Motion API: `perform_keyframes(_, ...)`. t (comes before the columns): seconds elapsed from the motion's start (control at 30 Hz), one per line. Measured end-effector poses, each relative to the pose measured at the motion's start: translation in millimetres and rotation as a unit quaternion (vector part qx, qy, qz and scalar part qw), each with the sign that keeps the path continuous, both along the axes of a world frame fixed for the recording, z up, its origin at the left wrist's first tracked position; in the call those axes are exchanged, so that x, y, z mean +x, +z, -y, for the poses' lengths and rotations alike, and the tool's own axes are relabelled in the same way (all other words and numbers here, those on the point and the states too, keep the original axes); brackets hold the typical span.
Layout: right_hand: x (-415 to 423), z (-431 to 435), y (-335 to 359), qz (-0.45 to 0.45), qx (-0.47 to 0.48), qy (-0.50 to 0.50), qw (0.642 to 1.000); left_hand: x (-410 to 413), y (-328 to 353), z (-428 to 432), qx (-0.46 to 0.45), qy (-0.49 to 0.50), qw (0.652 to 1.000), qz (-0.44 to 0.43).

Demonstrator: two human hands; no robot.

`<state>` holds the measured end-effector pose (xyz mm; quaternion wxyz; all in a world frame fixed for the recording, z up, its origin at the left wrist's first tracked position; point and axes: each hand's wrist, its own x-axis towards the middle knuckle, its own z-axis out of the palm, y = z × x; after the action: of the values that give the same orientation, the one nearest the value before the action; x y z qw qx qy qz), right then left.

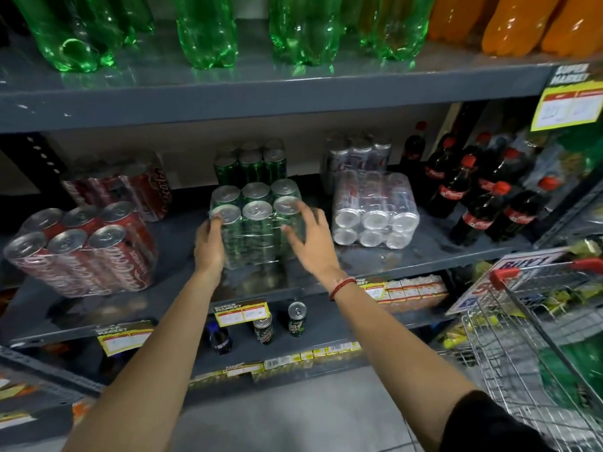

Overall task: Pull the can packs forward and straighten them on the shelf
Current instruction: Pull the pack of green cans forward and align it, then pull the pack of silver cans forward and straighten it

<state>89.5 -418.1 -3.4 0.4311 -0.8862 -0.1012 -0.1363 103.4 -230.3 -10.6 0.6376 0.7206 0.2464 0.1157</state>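
Note:
A shrink-wrapped pack of green cans [256,223] stands upright in the middle of the grey shelf [182,288]. My left hand [210,243] grips its left side, thumb on a can top. My right hand [310,238] has its fingers spread against the pack's right side, blurred. A second green pack [251,164] stands behind it. A red cola pack [85,249] sits tilted at the left, another red pack [124,187] behind. A silver can pack [375,210] lies on its side at the right, one more silver pack [355,154] farther back.
Cola bottles [483,194] crowd the shelf's right end. Green and orange bottles [208,31] fill the shelf above. Loose cans [297,318] and small boxes sit on the shelf below. A wire shopping cart [528,334] with red handles stands at the lower right.

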Motion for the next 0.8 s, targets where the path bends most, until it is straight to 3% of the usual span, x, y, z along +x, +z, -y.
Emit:
perform_keyframes(0.07, 4.2, 32.4, 9.7, 0.026, -0.005, 0.005, 1.0, -2.7, 10.7, 4.6, 0.052, 0.072, 0.995, 0.049)
perform_keyframes(0.17, 18.6, 92.1, 23.1, 0.069, 0.004, -0.113, 0.991, -11.1, 37.5, 33.6, 0.185, 0.109, 0.957, 0.196)
perform_keyframes(0.27, 39.1, 150.9, 30.4, 0.032, -0.025, -0.243, 0.969, -7.0, 58.8, 87.3, 0.239, 0.013, 0.921, 0.307)
perform_keyframes(0.33, 47.5, 183.0, 25.9, -0.075, -0.037, -0.257, 0.963, 3.8, 61.1, 124.7, 0.249, -0.086, 0.913, 0.312)
perform_keyframes(0.4, 48.0, 202.9, 16.0, -0.188, 0.008, -0.228, 0.955, 17.3, 52.7, 156.5, 0.241, -0.193, 0.918, 0.25)
perform_keyframes(0.47, 46.0, 210.4, 9.9, -0.264, 0.144, -0.205, 0.931, 32.5, 39.0, 180.6, 0.24, -0.273, 0.92, 0.145)
perform_keyframes(0.53, 47.0, 213.4, 6.1, -0.305, 0.252, -0.192, 0.898, 48.6, 25.9, 193.5, 0.212, -0.293, 0.932, 0.028)
perform_keyframes(0.63, 50.2, 214.4, 3.7, -0.352, 0.291, -0.157, 0.876, 68.4, 18.5, 192.8, 0.002, -0.298, 0.943, -0.148)
perform_keyframes(0.7, 54.3, 216.9, 0.0, -0.356, 0.315, -0.15, 0.867, 76.5, 13.5, 188.8, -0.072, -0.322, 0.927, -0.178)
perform_keyframes(0.8, 47.6, 223.3, -4.5, -0.336, 0.296, -0.138, 0.884, 72.2, -0.5, 184.9, -0.075, -0.309, 0.939, -0.128)
